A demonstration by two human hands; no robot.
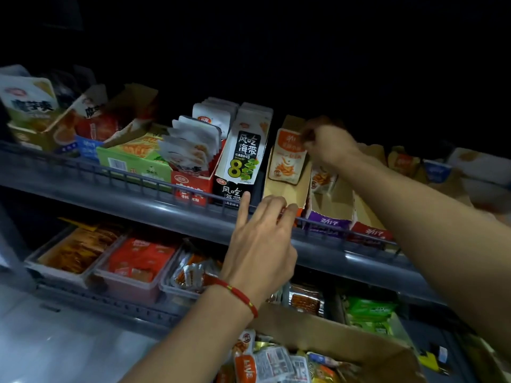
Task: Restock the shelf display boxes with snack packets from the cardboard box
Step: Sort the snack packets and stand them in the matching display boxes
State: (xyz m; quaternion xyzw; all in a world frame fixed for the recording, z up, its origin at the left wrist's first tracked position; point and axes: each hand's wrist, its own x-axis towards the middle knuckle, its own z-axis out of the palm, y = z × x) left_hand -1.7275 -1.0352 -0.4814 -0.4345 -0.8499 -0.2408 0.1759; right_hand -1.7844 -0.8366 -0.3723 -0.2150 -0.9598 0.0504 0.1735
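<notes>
My right hand (pixel 326 145) pinches the top of an orange-and-white snack packet (pixel 287 157), which stands inside a nearly empty cardboard display box (pixel 279 190) on the upper shelf. My left hand (pixel 262 239), with a red cord on the wrist, grips the low front lip of that same display box, index finger stretched up. The brown cardboard box (pixel 326 341) sits at the bottom of the view, with several loose snack packets (pixel 273 363) inside it.
Left of the display box stands a black seaweed box (pixel 243 164), then red (pixel 190 186) and green (pixel 135 158) boxes. Purple (pixel 329 217) and red (pixel 370 228) boxes stand to the right. A grey wire rail (pixel 138 175) fronts the shelf. Trays of packets (pixel 138 261) fill the lower shelf.
</notes>
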